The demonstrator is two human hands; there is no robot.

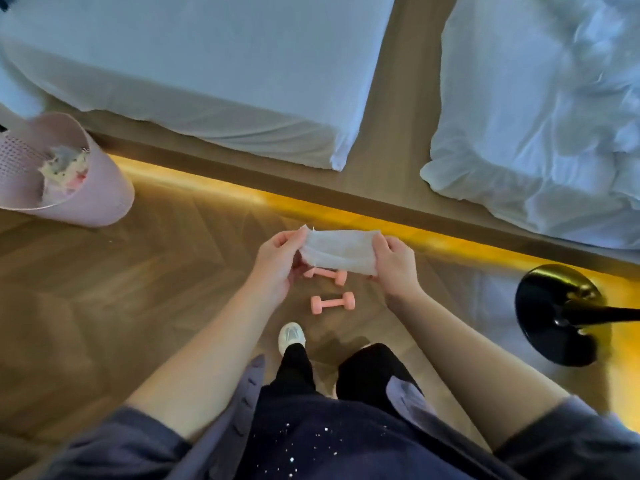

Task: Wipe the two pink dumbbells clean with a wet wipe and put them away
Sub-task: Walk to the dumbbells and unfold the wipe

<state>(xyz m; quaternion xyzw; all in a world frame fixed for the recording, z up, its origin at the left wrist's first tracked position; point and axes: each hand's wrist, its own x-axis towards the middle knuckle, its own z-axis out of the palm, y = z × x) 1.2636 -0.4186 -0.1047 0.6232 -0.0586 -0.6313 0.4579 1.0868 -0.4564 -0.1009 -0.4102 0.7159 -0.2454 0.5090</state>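
Both hands, left hand [277, 261] and right hand [393, 263], pinch a wet wipe [337, 252] stretched between them. Below on the floor [138, 289], two pink dumbbells [332, 303] lie roughly crosswise, seemingly nearer the left hand.

2 pink dumbbells [332, 302], 1 wipe [337, 251], 1 basket [100, 199], maybe 2 beds [207, 64].

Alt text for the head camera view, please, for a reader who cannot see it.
A standing person stretches a wet wipe between left hand and right hand, above two pink dumbbells lying on the wooden floor. A pink basket stands at left beside white beds; a black lamp base sits at right.
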